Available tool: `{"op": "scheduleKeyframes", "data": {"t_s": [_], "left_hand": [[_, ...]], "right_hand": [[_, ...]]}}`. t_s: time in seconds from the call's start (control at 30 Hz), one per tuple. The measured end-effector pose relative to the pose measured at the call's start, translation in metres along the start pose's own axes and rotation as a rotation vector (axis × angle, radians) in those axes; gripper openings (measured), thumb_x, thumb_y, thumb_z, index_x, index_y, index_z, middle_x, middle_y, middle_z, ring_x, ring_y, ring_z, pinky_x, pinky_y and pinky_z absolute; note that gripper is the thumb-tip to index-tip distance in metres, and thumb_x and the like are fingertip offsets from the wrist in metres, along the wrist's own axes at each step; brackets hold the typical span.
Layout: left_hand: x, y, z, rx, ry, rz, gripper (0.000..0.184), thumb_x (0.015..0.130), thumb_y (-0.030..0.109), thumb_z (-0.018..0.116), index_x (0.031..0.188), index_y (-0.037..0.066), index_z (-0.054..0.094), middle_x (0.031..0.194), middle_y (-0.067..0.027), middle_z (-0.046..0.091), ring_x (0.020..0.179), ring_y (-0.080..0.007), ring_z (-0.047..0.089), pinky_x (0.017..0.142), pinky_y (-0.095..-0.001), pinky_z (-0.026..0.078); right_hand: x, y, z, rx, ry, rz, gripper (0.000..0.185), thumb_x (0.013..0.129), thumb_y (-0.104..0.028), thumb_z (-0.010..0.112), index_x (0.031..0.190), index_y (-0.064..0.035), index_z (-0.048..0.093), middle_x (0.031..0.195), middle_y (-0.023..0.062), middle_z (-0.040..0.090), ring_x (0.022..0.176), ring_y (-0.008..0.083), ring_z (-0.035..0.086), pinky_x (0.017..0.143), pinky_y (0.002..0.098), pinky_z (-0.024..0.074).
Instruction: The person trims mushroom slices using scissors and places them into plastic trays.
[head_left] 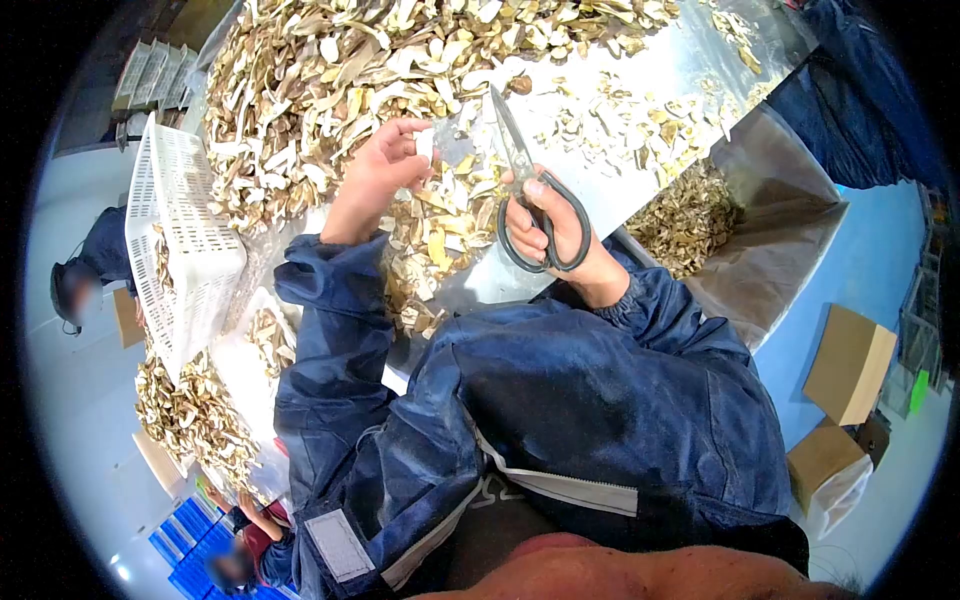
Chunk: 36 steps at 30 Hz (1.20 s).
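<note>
In my right hand is a pair of scissors with black handles, its blades close together and pointing away from me over the metal table. My left hand is curled, thumb and fingers around a pale dried mushroom slice. The hand is beside the large heap of dried mushroom slices. Smaller pieces lie between my two hands, and more small pale slices are scattered to the right of the blades.
A lined box of mushroom pieces stands below the table's right edge. At left is a tilted white basket, with another mushroom heap nearby. Two people are at left; dark blue clothing shows upper right. Cardboard boxes stand right.
</note>
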<state>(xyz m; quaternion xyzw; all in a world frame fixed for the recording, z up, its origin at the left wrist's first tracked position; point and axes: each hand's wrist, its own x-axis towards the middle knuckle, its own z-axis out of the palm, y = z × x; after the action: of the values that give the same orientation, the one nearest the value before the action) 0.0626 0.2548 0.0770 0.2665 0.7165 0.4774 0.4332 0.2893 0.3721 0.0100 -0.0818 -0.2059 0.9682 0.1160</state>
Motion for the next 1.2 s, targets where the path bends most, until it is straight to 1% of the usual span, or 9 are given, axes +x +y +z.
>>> {"op": "scheduleKeyframes", "data": {"t_s": [0.2,0.33,0.43,0.53,0.67,0.93,1.07,1.17,1.2], "left_hand": [[0.020,0.011,0.015,-0.185,0.143,-0.078,0.033,0.091,0.013,0.065,0.121,0.004,0.058,0.089,-0.0009,0.064,0.080,-0.0116,0.063,0.068,-0.0265,0.050],[0.045,0.016,0.037,0.598,0.214,0.059,0.026,0.086,0.025,0.073,0.099,0.004,0.065,0.082,-0.0074,0.064,0.074,-0.0190,0.063,0.065,-0.0340,0.049],[0.062,-0.018,0.048,0.968,0.387,0.499,0.026,0.085,0.021,0.072,0.097,0.000,0.060,0.081,-0.0163,0.066,0.067,-0.0303,0.062,0.068,-0.0415,0.049],[0.054,-0.022,0.048,0.928,0.368,0.439,0.024,0.087,0.016,0.068,0.104,0.000,0.061,0.081,-0.0109,0.065,0.066,-0.0235,0.061,0.063,-0.0366,0.049],[0.030,-0.007,0.040,0.158,0.170,0.069,0.033,0.090,0.010,0.058,0.122,-0.001,0.060,0.082,0.0014,0.059,0.066,-0.0080,0.052,0.055,-0.0236,0.040],[0.007,0.003,0.014,-0.528,0.048,-0.094,0.021,0.097,0.016,0.052,0.116,0.007,0.056,0.094,-0.0047,0.060,0.082,-0.0176,0.058,0.067,-0.0321,0.044],[0.021,0.010,0.023,-0.293,0.174,-0.100,0.016,0.098,0.023,0.064,0.094,0.009,0.057,0.077,0.0013,0.053,0.067,-0.0130,0.054,0.058,-0.0279,0.040],[0.040,0.011,0.040,0.091,0.151,-0.024,0.017,0.096,0.023,0.067,0.097,0.007,0.061,0.071,0.0041,0.053,0.061,-0.0109,0.052,0.054,-0.0265,0.039],[0.061,-0.014,0.042,0.449,0.268,0.281,0.024,0.095,0.025,0.069,0.106,0.005,0.063,0.070,-0.0015,0.059,0.062,-0.0156,0.057,0.056,-0.0290,0.044]], "right_hand": [[0.000,0.000,0.000,0.026,0.000,-0.010,0.025,0.106,-0.021,0.047,0.124,-0.0037,0.050,0.076,0.0042,0.049,0.050,0.0078,0.038,0.044,0.0236,0.0350],[-0.001,-0.001,0.002,0.020,0.010,-0.005,0.025,0.106,-0.021,0.048,0.123,-0.0041,0.051,0.075,0.0041,0.049,0.050,0.0079,0.038,0.045,0.0238,0.0350],[-0.001,0.000,0.002,0.035,0.028,-0.004,0.025,0.105,-0.022,0.048,0.123,-0.0043,0.051,0.075,0.0040,0.049,0.049,0.0080,0.038,0.044,0.0239,0.0349],[-0.001,0.000,0.000,0.040,0.019,-0.011,0.025,0.105,-0.022,0.048,0.123,-0.0044,0.051,0.075,0.0040,0.050,0.049,0.0081,0.038,0.044,0.0240,0.0347],[0.000,0.000,-0.002,0.072,0.007,0.010,0.024,0.105,-0.021,0.048,0.123,-0.0044,0.051,0.075,0.0040,0.050,0.049,0.0080,0.038,0.044,0.0236,0.0343],[-0.001,0.000,-0.001,0.069,0.017,0.001,0.025,0.106,-0.023,0.046,0.123,-0.0048,0.050,0.077,0.0036,0.049,0.051,0.0072,0.039,0.045,0.0224,0.0336],[-0.004,-0.004,-0.007,0.071,0.008,-0.045,0.027,0.106,-0.025,0.046,0.125,-0.0054,0.052,0.077,0.0029,0.049,0.052,0.0069,0.040,0.044,0.0223,0.0337],[-0.006,-0.009,-0.009,0.085,-0.017,-0.065,0.028,0.107,-0.027,0.046,0.126,-0.0066,0.052,0.077,0.0024,0.049,0.052,0.0062,0.039,0.044,0.0221,0.0342],[-0.006,-0.009,-0.009,0.075,-0.008,-0.066,0.028,0.107,-0.027,0.046,0.126,-0.0069,0.052,0.077,0.0023,0.049,0.052,0.0061,0.039,0.044,0.0222,0.0341]]}}
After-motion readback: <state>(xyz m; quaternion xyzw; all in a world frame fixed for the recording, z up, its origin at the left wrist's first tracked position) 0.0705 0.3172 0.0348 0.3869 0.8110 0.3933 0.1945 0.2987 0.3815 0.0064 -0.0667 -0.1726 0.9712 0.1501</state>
